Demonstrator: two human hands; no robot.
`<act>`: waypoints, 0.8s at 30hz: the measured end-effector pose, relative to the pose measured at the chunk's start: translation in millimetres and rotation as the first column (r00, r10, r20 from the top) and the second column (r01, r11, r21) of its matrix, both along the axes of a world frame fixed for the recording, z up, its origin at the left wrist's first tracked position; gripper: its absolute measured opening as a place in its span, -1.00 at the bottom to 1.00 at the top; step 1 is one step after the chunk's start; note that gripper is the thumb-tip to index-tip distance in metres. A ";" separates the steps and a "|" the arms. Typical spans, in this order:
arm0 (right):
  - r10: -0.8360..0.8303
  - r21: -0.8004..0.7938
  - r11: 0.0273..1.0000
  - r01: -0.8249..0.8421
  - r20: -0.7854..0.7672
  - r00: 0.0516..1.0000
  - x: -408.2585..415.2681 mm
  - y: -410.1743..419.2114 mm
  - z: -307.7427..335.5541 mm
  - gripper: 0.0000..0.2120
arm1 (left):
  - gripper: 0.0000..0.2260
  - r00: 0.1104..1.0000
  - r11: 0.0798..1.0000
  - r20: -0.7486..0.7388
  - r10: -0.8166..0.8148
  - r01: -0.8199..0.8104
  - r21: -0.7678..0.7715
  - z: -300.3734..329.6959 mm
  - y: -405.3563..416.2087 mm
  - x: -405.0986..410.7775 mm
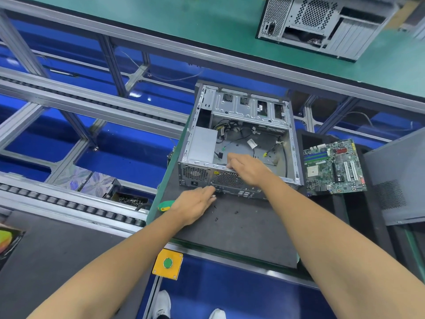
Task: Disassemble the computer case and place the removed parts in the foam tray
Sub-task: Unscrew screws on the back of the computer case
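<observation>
Computer case point(239, 139) open on bench | right hand point(248, 168) grips its back rim | left hand point(195, 203) fingers flat, touching back panel | motherboard point(333, 166) beside case

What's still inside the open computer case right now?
Inside the computer case: a silver power supply at its left, loose cables, a drive cage at the far end. The motherboard is already out. The right hand covers part of the near floor.

A second computer case point(322, 26) stands on the green bench top point(184, 21) at its far right. Grey roller conveyor rails point(69, 203) run along the left. A yellow box with a green push-button point(167, 263) is fixed at the near edge of the workstation.
</observation>
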State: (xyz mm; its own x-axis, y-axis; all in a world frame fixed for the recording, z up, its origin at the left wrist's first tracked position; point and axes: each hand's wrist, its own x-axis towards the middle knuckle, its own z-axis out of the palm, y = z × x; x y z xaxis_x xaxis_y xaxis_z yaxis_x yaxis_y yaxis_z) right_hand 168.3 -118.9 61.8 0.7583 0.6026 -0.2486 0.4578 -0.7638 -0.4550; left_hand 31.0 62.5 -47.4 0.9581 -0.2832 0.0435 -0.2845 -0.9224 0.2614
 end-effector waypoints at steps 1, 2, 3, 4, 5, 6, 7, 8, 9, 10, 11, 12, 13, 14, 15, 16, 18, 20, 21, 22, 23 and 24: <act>-0.010 -0.004 1.000 0.010 -0.005 1.000 0.1 0.8 0.3 -0.74 | -0.81 0.999 1.000 0.014 -0.029 0.029 0.006 1.5 -0.3 5.4; -0.017 -0.010 1.000 0.017 -0.006 1.000 -0.2 1.1 0.6 -0.74 | -0.85 0.996 0.997 0.036 -0.077 0.076 0.028 1.5 -0.8 10.8; -0.023 -0.018 1.000 0.023 -0.006 1.000 -0.3 1.3 0.9 -0.73 | -0.80 0.991 0.990 0.037 -0.128 0.126 0.060 1.1 -1.4 15.9; -0.024 -0.027 0.999 0.024 -0.002 1.000 -0.6 1.5 1.2 -0.72 | -0.70 0.981 0.978 0.043 -0.187 0.182 0.099 -0.5 -1.7 19.9; -0.023 -0.035 0.999 0.023 0.002 1.000 -0.6 1.4 1.3 -0.71 | -0.65 0.974 0.968 0.037 -0.222 0.216 0.131 -1.0 -0.9 22.2; -0.023 -0.039 0.999 0.023 0.004 1.000 -0.2 1.4 1.4 -0.70 | -0.66 0.970 0.961 0.051 -0.239 0.229 0.153 -1.0 0.1 22.6; -0.024 -0.037 0.999 0.025 0.003 1.000 0.1 1.1 1.7 -0.71 | -0.68 0.969 0.961 0.067 -0.237 0.223 0.165 -0.8 1.5 21.4; -0.026 -0.033 0.999 0.026 -0.001 1.000 0.1 0.9 2.6 -0.73 | -0.69 0.972 0.969 0.090 -0.215 0.201 0.145 -2.0 4.1 19.9; -0.027 -0.029 0.999 0.027 -0.005 1.000 -0.2 0.9 3.5 -0.74 | -0.68 0.977 0.981 0.117 -0.178 0.166 0.103 -3.6 6.8 17.8; -0.027 -0.021 0.999 0.027 -0.010 1.000 -0.9 0.7 4.2 -0.73 | -0.65 0.981 0.992 0.149 -0.125 0.120 0.040 -4.7 9.1 15.6; -0.028 -0.007 1.000 0.028 -0.014 1.000 -1.7 0.7 5.0 -0.70 | -0.63 0.980 0.996 0.187 -0.066 0.074 -0.039 -6.0 12.4 13.3; -0.029 0.011 1.000 0.029 -0.016 0.999 -2.6 1.0 5.9 -0.66 | -0.63 0.973 0.992 0.230 -0.012 0.040 -0.118 -7.1 16.4 10.9; -0.031 0.026 0.999 0.032 -0.019 0.999 -2.7 0.9 6.4 -0.63 | -0.65 0.961 0.984 0.273 0.029 0.021 -0.179 -7.0 19.6 8.9; -0.043 0.038 0.998 0.044 -0.028 0.999 -2.2 0.7 6.5 -0.61 | -0.67 0.949 0.976 0.311 0.047 0.022 -0.216 -5.2 22.5 7.0; -0.065 0.052 0.996 0.067 -0.040 0.997 -1.4 1.0 6.3 -0.61 | -0.67 0.934 0.971 0.353 0.049 0.038 -0.235 -3.4 25.5 5.3; -0.095 0.076 0.992 0.099 -0.055 0.994 0.1 1.8 6.4 -0.62 | -0.67 0.913 0.967 0.404 0.048 0.058 -0.247 -0.5 27.6 4.4; -0.177 0.153 0.970 0.189 -0.090 0.980 3.2 2.6 6.4 -0.63 | -0.70 0.851 0.960 0.524 0.042 0.110 -0.256 10.5 27.1 1.6; -0.261 0.207 0.938 0.276 -0.097 0.960 5.3 3.7 7.0 -0.58 | -0.72 0.761 0.957 0.649 0.026 0.168 -0.235 25.8 22.3 -0.7; -0.289 0.227 0.926 0.302 -0.090 0.953 5.3 3.8 6.1 -0.56 | -0.72 0.729 0.956 0.685 0.021 0.186 -0.228 35.7 18.1 -0.1; -0.307 0.248 0.915 0.319 -0.084 0.948 5.2 3.6 4.7 -0.57 | -0.73 0.716 0.953 0.698 0.026 0.192 -0.233 47.3 13.9 3.5; -0.325 0.273 0.902 0.335 -0.082 0.942 4.7 2.9 3.6 -0.59 | -0.73 0.725 0.949 0.688 0.045 0.183 -0.256 60.2 9.2 9.9; -0.345 0.300 0.885 0.355 -0.090 0.934 3.8 2.3 3.6 -0.62 | -0.74 0.750 0.942 0.656 0.084 0.155 -0.298 73.3 3.5 18.7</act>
